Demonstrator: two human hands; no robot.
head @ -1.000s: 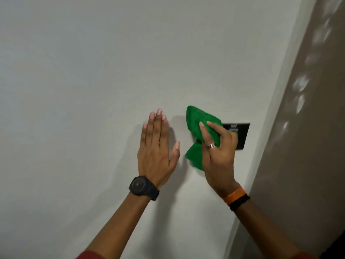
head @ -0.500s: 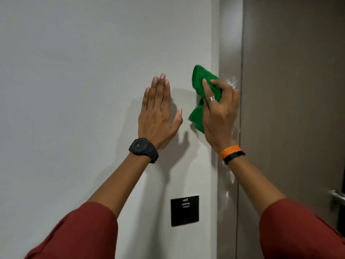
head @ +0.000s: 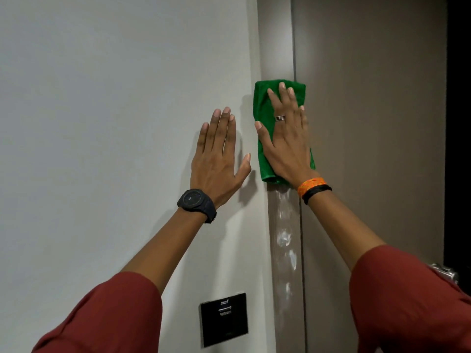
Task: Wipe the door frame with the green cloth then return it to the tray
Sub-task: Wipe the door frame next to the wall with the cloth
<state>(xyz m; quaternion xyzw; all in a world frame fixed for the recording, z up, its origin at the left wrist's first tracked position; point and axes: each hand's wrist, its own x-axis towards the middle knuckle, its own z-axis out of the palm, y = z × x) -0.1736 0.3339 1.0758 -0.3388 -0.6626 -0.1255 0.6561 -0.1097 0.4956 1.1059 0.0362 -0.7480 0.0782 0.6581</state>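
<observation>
Right hand (head: 285, 138) spread flat, pressing the green cloth (head: 265, 103) onto the door frame (head: 275, 47) beside the door (head: 369, 123). Left hand (head: 216, 159) splayed on the wall (head: 114, 98), bracing. Cloth looks soft, light, floppy; bunch its middle to lift.

light: even, soft | shadows: faint beside left hand (head: 216, 159) | glare: door frame (head: 285, 238) | focus: sharp
</observation>
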